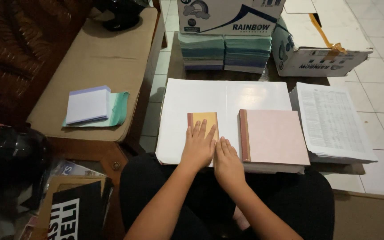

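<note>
White sheets [178, 100] stay bare around the booklet [203, 121]; left hand [198, 146] and right hand [227, 163] lie flat, holding nothing.

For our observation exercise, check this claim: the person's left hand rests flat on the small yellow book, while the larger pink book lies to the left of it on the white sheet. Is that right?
Not quite. The head view shows the left hand flat on the small yellow book, but the larger pink book lies to its right, not its left, on the white sheet.
</note>
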